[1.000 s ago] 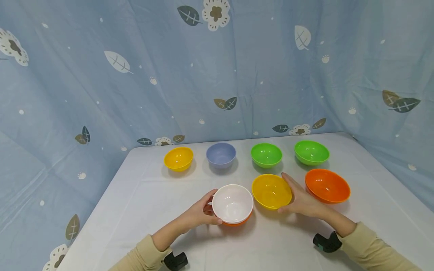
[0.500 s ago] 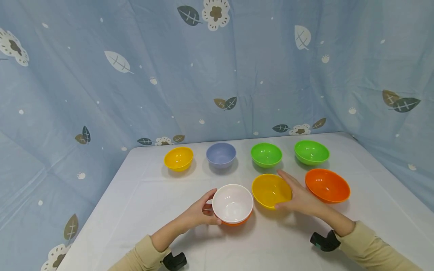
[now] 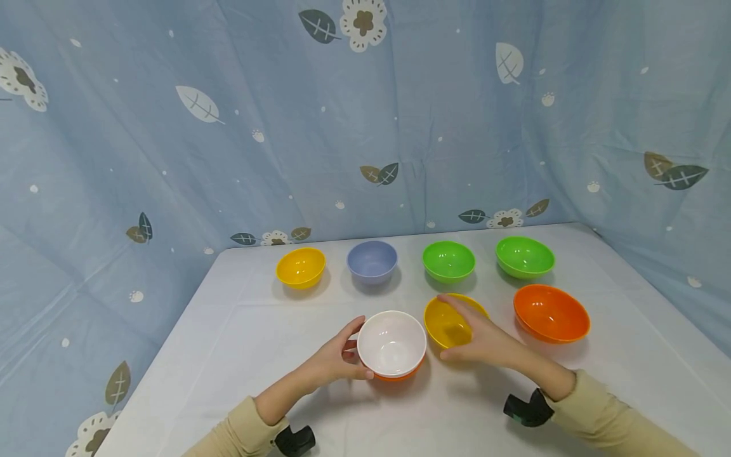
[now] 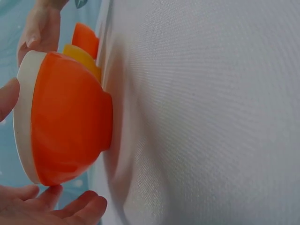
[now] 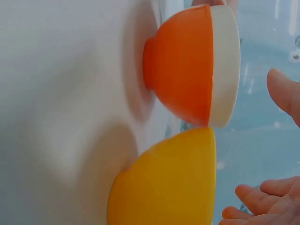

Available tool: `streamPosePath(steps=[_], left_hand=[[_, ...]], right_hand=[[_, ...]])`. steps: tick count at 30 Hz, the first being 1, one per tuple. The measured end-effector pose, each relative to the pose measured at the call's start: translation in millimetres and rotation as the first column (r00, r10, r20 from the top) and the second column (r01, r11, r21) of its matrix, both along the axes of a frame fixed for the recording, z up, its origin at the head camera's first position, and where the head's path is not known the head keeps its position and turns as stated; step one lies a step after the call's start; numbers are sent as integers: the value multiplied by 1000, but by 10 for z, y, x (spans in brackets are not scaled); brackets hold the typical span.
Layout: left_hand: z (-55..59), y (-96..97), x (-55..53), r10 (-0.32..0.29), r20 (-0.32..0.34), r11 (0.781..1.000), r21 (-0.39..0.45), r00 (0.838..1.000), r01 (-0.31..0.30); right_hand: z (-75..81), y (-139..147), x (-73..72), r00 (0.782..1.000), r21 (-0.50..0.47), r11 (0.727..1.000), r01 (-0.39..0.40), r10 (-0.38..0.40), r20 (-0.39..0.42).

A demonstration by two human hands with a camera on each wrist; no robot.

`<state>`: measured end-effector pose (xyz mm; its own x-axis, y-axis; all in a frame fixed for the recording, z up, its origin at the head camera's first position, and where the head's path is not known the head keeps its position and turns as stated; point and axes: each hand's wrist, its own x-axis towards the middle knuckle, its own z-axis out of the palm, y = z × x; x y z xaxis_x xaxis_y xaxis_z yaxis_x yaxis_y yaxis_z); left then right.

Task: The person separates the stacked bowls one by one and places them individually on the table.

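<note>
A white bowl [image 3: 391, 343] sits nested in an orange bowl [image 4: 70, 122]. My left hand [image 3: 332, 359] holds this pair from the left, its thumb at the near rim and its fingers curved along the far side. Just right of the pair stands a yellow bowl [image 3: 442, 324], its side near the orange bowl in the right wrist view. Over the yellow bowl's right part hovers my right hand [image 3: 484, 339], thumb and fingers spread. In the right wrist view, its fingers [image 5: 262, 199] and thumb are apart from the bowls, above rim height.
A larger orange bowl [image 3: 551, 312] stands to the right. Along the back are a smaller yellow bowl [image 3: 301, 268], a blue bowl [image 3: 372, 262], a green bowl [image 3: 448, 261] and another green bowl [image 3: 524, 257]. A patterned blue curtain [image 3: 274, 127] hangs behind the white-covered table [image 3: 240, 355].
My right hand has shifted left from the yellow bowl's right rim to over the bowl. The left hand and all the bowls stay in place.
</note>
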<state>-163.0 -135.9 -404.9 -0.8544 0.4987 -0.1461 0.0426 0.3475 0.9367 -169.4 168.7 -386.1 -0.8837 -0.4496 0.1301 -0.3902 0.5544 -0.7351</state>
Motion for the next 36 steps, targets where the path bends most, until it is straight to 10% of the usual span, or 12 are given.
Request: streamPosePath(steps=[36], left_hand=[[10,179,1,-4,-136,996,-88,991,-8]], right_hand=[[-63,-462,-26,994,102,990,-93,85,75]])
